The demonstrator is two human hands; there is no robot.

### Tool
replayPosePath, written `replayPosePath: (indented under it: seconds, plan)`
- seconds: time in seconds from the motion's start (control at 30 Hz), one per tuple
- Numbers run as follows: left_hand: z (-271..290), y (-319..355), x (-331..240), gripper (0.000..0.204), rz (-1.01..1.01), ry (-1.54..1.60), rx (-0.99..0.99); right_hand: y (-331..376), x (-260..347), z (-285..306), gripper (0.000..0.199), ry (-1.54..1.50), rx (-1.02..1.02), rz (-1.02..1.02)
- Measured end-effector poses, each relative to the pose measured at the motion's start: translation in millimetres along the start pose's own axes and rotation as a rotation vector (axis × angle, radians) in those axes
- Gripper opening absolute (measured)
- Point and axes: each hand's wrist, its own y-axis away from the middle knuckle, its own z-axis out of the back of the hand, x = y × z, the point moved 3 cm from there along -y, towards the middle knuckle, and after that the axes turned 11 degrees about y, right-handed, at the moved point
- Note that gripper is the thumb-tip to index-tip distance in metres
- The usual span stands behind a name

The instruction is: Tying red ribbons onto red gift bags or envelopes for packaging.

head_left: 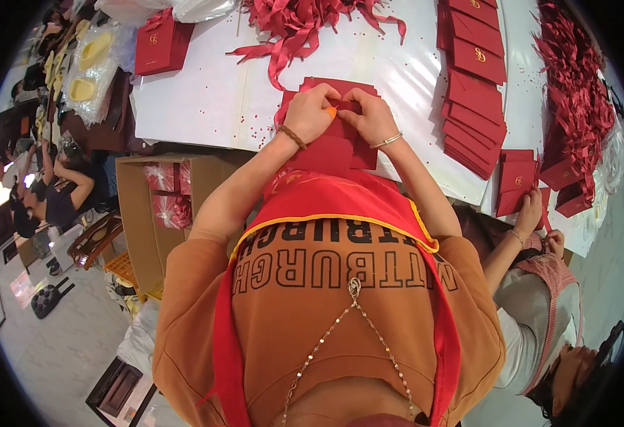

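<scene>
Dark red envelope [337, 142] we hold, flat on the white table [212, 99] edge, top edge pinched under our fingertips

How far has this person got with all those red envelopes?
Seemingly done: a fanned row of red envelopes lies on the white table to the right. In hand: the left hand and right hand both press on one red envelope. Apparently left: a heap of loose red ribbons beyond the hands.
</scene>
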Motion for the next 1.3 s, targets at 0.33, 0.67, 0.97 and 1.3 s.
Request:
replayPosePath:
  seconds: [0.33,0.67,0.97,1.3]
  plan:
    - [7,-2,0,0.026,0.204,0.253,0.077,-1,2,1,0.021,-0.141,0.033,0.054]
    - [-1,6,-10,0.028,-0.106,-0.212,-0.092,2,10,7,0.025,-0.068,0.101,-0.027]
    - [41,-18,-12,0.028,-0.073,-0.162,0.307,9,16,-5,0.022,-0.044,-0.035,0.247]
    - [34,-37,-12,0.026,0.079,-0.278,0.693,9,25,-4,0.021,-0.038,-0.022,0.219]
